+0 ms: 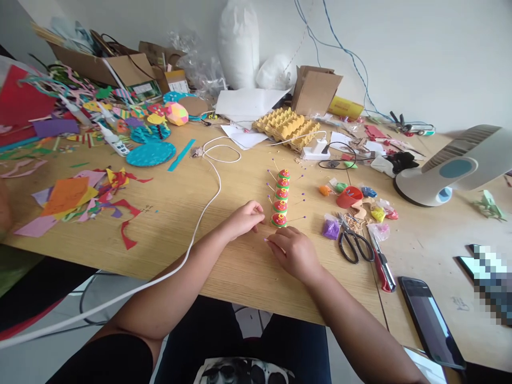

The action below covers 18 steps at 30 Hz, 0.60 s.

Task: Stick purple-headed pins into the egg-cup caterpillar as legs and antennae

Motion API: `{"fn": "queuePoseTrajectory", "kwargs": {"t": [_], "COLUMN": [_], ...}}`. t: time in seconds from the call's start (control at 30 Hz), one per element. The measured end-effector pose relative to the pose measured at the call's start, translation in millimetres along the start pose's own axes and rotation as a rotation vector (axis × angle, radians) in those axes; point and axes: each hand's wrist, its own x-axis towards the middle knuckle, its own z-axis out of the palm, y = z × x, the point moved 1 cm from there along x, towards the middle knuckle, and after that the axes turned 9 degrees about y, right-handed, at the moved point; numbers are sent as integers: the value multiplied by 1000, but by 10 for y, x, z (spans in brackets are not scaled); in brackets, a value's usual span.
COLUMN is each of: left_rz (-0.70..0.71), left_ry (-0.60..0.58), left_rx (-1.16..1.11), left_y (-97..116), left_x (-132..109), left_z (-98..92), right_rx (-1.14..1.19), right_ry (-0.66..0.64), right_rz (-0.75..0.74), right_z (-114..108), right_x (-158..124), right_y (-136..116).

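Observation:
A row of red domed pieces with green rims and yellow rings on top, an egg-carton craft (280, 198), stands lengthwise on the table. Thin sticks with purple ball tips (303, 200) spread out from both its sides. Just left of its near end is my left hand (245, 218), fingers loosely curved and apart, with nothing visible in them. My right hand (295, 249) is close to the same end, thumb and fingers pinched together. A tiny pale purplish tip shows at the pinch; the rest of what it holds is hidden.
Black-handled scissors (354, 242), a red utility knife (384, 269), a purple clay packet (330, 228) and a red cup (349, 197) lie to the right. A white cable (208, 208) crosses left of my left hand. Paper scraps (66, 194) cover the left; yellow egg cartons (288, 128) sit behind.

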Motion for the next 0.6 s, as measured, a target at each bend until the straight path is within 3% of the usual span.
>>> {"fn": "queuePoseTrajectory", "kwargs": {"t": [0.13,0.6], "left_rz": [-84,-291], "left_ry": [-18,-131], "left_rx": [-146,-478], "left_y": [7,54], "left_x": [-5,-18], "left_z": [26,68], "right_rx": [26,346], "right_ry": [-55,-15], "right_rz": [12,68], "right_z": [30,153], "right_x": [10,75], "right_y": [-9,105]}}
